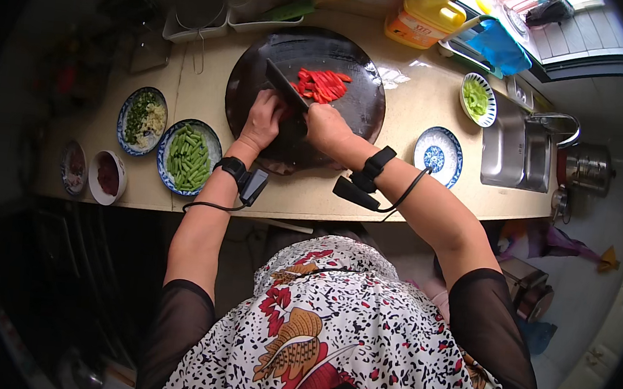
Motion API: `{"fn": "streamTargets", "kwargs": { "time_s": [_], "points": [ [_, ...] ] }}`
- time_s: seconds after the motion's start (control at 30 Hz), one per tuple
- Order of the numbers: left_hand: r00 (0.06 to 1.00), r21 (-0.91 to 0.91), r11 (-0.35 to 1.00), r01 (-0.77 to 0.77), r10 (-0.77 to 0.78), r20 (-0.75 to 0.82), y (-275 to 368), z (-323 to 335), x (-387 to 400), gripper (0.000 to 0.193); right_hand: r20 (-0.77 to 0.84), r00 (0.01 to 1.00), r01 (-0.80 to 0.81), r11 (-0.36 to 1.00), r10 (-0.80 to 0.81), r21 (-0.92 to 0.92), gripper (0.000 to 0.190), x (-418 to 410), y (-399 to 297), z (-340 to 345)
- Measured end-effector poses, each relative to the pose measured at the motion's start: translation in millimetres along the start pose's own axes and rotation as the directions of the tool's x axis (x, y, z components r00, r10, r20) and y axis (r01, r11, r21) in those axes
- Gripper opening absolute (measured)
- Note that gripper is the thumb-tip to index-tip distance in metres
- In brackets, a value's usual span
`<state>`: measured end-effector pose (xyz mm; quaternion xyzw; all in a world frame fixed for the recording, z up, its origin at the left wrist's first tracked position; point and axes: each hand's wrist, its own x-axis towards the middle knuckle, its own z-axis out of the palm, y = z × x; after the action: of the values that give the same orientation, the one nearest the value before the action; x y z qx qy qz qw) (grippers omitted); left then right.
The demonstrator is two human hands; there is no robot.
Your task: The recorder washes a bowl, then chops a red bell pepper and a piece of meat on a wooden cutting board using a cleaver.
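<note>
My right hand (327, 126) is closed around the handle of a cleaver (286, 85), whose dark blade stands on edge over a large round dark chopping board (352, 51). Just left of the blade, my left hand (264, 117) has its fingers curled down at the board. Something reddish shows dimly beside those fingers, and the hand hides most of it. To the right of the blade lies a pile of red pepper strips (324, 85). A device is strapped to each wrist.
Left of the board are plates of cut green beans (188, 157) and of chopped greens with minced garlic (143, 120), and a bowl of dark red meat (108, 175). On the right are an empty patterned plate (438, 156), a bowl of green slices (476, 99) and a steel sink (501, 150).
</note>
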<state>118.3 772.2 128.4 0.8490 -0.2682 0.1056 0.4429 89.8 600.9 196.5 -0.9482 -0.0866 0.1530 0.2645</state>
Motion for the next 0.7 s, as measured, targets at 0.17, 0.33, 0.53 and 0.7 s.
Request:
{"fn": "streamTargets", "kwargs": {
  "time_s": [0.17, 0.33, 0.53, 0.7],
  "points": [
    [0.999, 0.008, 1.0, -0.015, 0.015, 0.047, 7, -14, -7, 0.016, 0.073, 0.995, 0.066, 0.997, -0.064, -0.027, 0.013, -1, -18, -29],
    [0.999, -0.039, 0.999, 0.024, -0.022, 0.046, -1, -10, -5, 0.014, 0.13, 0.984, 0.131, 0.988, -0.121, -0.078, 0.013, 1, -21, -23],
    [1.0, -0.017, 1.0, 0.005, -0.005, -0.004, -2, -8, -6, 0.012, -0.029, 0.993, 0.112, 0.992, -0.114, -0.049, 0.013, -5, -11, 3],
    [0.999, -0.022, 1.0, 0.011, -0.012, -0.038, -3, -4, -12, 0.01, 0.092, 0.996, -0.002, 1.0, 0.005, -0.03, 0.014, -10, -23, -23]
  ]
}}
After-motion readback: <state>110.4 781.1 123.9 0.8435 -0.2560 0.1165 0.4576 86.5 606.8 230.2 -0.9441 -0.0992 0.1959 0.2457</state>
